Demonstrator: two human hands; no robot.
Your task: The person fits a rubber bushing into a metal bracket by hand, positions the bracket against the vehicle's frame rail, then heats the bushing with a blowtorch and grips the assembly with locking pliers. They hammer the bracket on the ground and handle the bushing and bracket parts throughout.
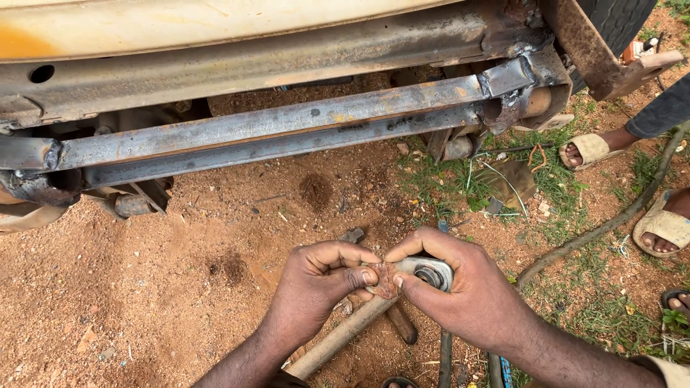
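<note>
My left hand (320,284) and my right hand (460,287) meet low in the middle of the view. Together they pinch a small rusty metal piece (386,280) between thumbs and fingertips. My right hand also grips a shiny metal part with a round bolt or nut on it (431,273). Below the hands a wooden-handled tool (338,341) lies on the red soil.
A rusty welded steel bar (287,133) spans the underside of a vehicle across the top. Another person's sandalled feet (593,149) stand at the right on patchy grass. A hose (611,219) curves over the ground there. A tyre (618,21) shows at top right.
</note>
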